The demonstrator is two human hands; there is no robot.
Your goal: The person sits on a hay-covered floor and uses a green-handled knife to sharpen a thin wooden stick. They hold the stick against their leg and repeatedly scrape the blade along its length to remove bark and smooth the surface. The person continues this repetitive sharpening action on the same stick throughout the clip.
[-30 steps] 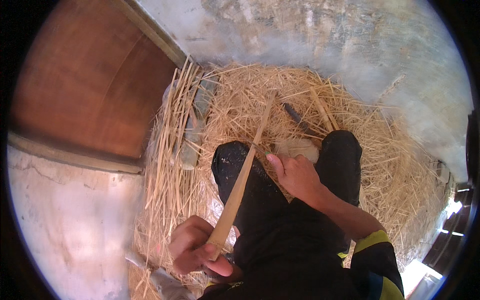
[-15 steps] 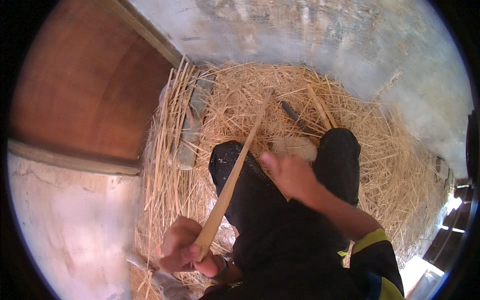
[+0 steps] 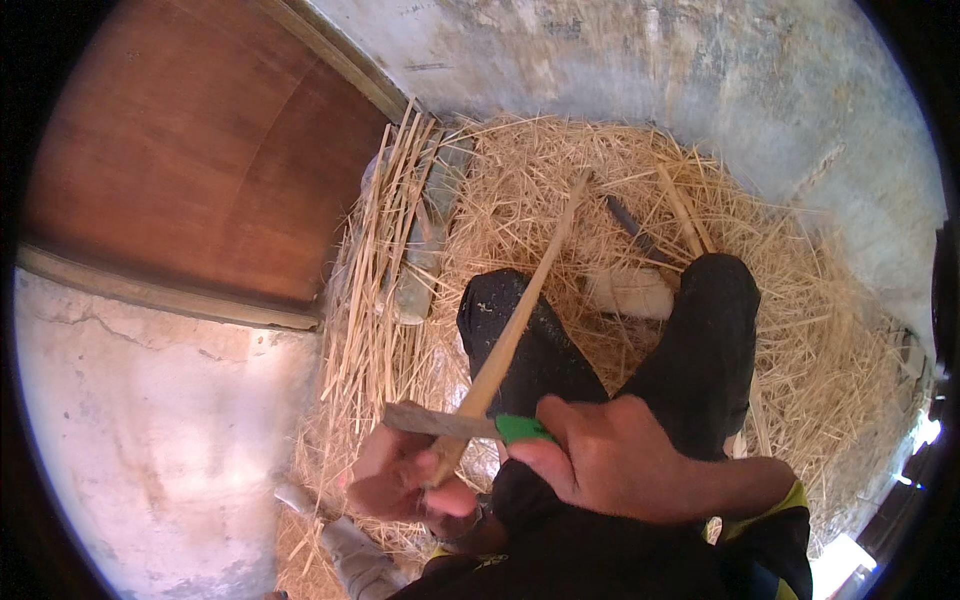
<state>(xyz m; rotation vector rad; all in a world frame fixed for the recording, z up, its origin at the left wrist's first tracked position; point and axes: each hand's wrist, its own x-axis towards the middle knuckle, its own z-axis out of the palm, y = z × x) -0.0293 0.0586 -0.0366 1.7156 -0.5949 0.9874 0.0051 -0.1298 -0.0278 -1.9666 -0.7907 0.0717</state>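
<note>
My left hand (image 3: 405, 480) is closed round the near end of a long pale strip of split bamboo (image 3: 523, 318). The strip slants up and away over my left knee, its far tip above the shavings. My right hand (image 3: 615, 455) grips the green handle of a knife (image 3: 440, 420). Its grey blade lies crosswise over the strip, just beyond my left fingers. How firmly the blade touches the strip I cannot tell.
Thin shavings (image 3: 810, 350) cover the floor. A bundle of narrow strips (image 3: 385, 230) lies by the brown door panel (image 3: 190, 150). Beyond my knees are a dark tool (image 3: 632, 225), a pale block (image 3: 630, 292) and loose bamboo pieces (image 3: 682, 208). A stained wall (image 3: 700, 80) rises behind.
My right hand, blurred and over my lap before, now holds the green-handled knife across the strip near my left hand. The whole view has shifted slightly.
</note>
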